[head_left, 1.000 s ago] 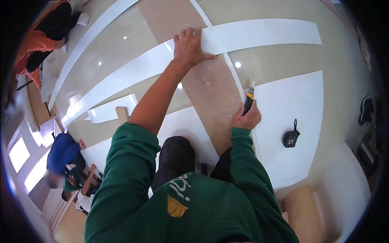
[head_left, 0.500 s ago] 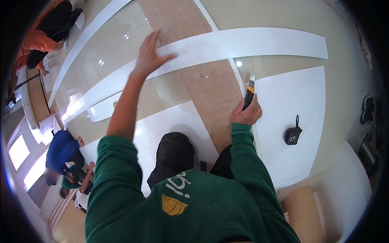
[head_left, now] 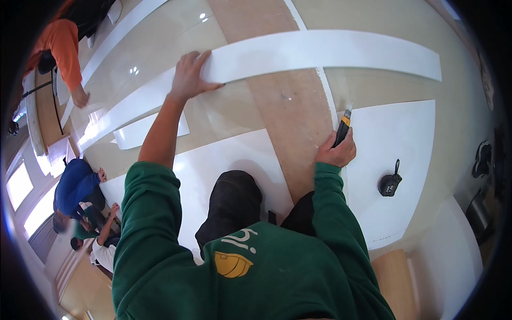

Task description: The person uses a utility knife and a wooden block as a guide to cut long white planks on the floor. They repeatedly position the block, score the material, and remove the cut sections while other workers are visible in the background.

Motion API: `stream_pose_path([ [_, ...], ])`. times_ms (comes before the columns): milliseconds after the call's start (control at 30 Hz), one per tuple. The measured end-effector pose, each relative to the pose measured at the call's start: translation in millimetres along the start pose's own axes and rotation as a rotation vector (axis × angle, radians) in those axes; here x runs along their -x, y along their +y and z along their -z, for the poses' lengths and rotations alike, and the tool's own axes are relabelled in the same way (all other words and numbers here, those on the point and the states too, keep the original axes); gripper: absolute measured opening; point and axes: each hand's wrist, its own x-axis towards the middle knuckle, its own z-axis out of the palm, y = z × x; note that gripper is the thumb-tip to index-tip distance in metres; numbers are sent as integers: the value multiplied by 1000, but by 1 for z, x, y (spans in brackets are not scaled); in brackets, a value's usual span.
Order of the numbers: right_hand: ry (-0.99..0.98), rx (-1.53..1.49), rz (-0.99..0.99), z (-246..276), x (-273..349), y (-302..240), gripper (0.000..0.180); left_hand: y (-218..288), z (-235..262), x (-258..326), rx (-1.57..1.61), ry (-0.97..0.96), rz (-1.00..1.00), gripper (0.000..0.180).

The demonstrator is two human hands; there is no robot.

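My left hand (head_left: 188, 76) spans a long white strip (head_left: 320, 49), with fingers at its far edge and thumb at its near edge. The strip lies across the floor in front of me. In my right hand (head_left: 337, 151) is a black and yellow utility knife (head_left: 343, 128), its blade out and pointing away from me. That hand is just over a brown board (head_left: 290, 114) and the left edge of a white sheet (head_left: 397, 128). A black tape measure (head_left: 389, 184) rests on this sheet.
Another white sheet (head_left: 229, 157) lies under and beside my knees. A short white piece (head_left: 141, 134) is left of my forearm. At far left is a person in orange (head_left: 66, 50); below, one in blue (head_left: 79, 184) bends beside others. Dark shoes (head_left: 482, 159) stand at right.
My left hand has come down onto the strip and closed across its width. The knife stays in my right hand. The person in orange has lowered an arm. The view has shifted slightly.
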Motion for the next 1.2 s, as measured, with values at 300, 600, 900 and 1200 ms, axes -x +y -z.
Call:
stream_pose_path([
  [300,-34,43,-2,-5,2,10,51,-1,-33,1,159,151,151,93],
  [600,49,117,81,-9,11,9,52,0,-20,16,182,10,192,103],
  [900,72,100,97,-6,9,6,49,23,9,53,277,28,390,100],
  [1200,64,94,78,-1,4,0,49,25,71,261,-91,28,922,86],
])
